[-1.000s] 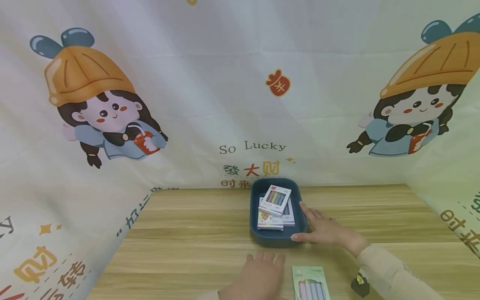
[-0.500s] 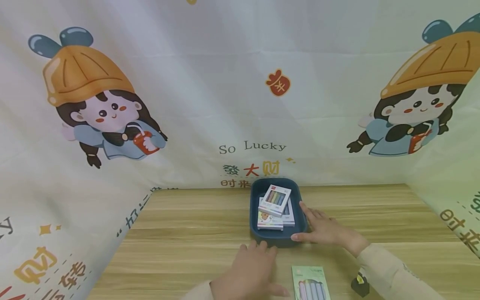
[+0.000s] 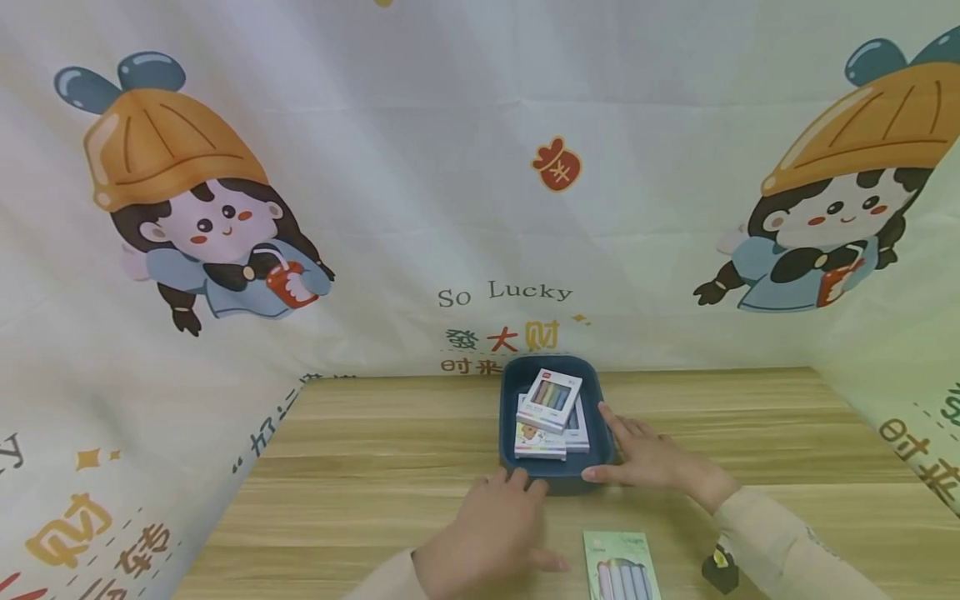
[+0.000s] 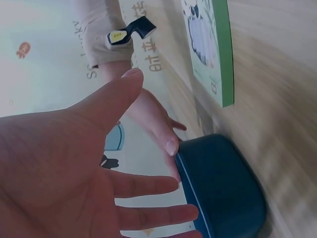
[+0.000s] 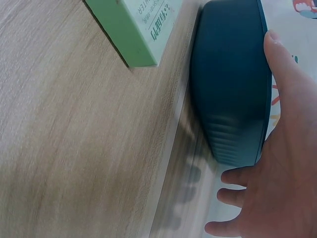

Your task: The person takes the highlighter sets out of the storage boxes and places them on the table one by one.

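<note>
A dark blue plastic bin (image 3: 564,483) stands at the back of the wooden table. Inside it lie several small white boxes, the top one (image 3: 551,402) with a window showing coloured sticks. My right hand (image 3: 647,457) is at the bin's right side, thumb on the near rim corner and the other fingers spread along the side wall. Fingertips of my left hand (image 3: 495,527) reach the bin's near rim; its fingers are extended and the thumb points away to the right. In the left wrist view, the left palm (image 4: 54,163) faces the bin wall (image 4: 223,188).
A green box (image 3: 621,558) picturing pastel pens lies in front of the bin, between the forearms. By the right sleeve (image 3: 780,542) is a small black piece with a yellow label (image 3: 721,570). A printed cloth (image 3: 517,233) hangs behind the table.
My left hand has moved forward and slightly left, up to the bin's near rim, its thumb coming into view. The right hand, the bin and the boxes have stayed in place.
</note>
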Available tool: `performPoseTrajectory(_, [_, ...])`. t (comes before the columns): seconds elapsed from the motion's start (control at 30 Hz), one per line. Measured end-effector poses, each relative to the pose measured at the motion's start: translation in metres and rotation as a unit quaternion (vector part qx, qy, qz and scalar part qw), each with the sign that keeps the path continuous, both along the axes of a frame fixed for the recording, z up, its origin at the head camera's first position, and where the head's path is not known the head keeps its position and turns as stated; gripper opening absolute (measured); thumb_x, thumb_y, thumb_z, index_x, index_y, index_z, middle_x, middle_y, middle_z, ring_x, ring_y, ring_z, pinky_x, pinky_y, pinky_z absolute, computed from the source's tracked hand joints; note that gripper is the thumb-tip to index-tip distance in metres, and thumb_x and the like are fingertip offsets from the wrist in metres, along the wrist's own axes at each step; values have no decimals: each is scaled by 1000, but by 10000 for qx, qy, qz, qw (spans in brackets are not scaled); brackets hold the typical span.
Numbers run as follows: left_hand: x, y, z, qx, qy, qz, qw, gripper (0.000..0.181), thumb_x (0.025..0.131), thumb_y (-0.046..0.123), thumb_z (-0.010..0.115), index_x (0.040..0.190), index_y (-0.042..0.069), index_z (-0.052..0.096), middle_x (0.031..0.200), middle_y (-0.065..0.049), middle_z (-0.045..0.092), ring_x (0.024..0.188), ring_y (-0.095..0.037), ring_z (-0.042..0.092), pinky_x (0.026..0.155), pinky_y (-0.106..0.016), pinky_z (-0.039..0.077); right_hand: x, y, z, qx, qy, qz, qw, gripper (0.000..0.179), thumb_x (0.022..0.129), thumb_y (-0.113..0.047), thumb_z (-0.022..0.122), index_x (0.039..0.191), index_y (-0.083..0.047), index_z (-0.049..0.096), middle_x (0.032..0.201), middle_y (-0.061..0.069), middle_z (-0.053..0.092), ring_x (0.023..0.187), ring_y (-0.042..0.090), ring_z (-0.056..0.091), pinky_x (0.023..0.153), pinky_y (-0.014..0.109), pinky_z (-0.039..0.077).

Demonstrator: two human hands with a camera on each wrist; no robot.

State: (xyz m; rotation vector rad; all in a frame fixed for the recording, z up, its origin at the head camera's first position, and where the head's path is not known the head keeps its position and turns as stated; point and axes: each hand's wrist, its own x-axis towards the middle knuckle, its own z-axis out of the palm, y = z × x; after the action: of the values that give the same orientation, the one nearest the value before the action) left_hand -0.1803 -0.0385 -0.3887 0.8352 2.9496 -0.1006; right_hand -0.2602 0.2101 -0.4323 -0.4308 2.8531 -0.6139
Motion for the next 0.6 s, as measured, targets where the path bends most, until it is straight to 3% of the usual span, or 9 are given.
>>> performPoseTrajectory(0.1, [-4,-2,2,96,175,-65,9998,83,70,78,67,123,13,62,109,-7,64,99,-24,59,85,-44,54,0,0,-1,1,-6,-11,10000,113,82,-73,60,160,-10,8,159,28,28,146,53,24,108,77,24])
performPoseTrajectory(0.3, [-15,-6,7,379,224,-138,9989,83,73,74,68,127,12,60,118,-8,64,106,-25,60,89,-45,54,-1,1,-1,6,25,13,10000,113,82,-72,60,160,-10,7,159,28,28,146,53,25,108,77,24])
performPoseTrajectory(0.6, [-31,-8,10,373,369,-190,9984,87,73,76,66,131,11,60,121,-10,65,106,-25,63,90,-42,55,0,-1,1,25,30,0,10000,112,82,-72,60,160,-10,9,159,27,29,145,54,25,107,78,24])
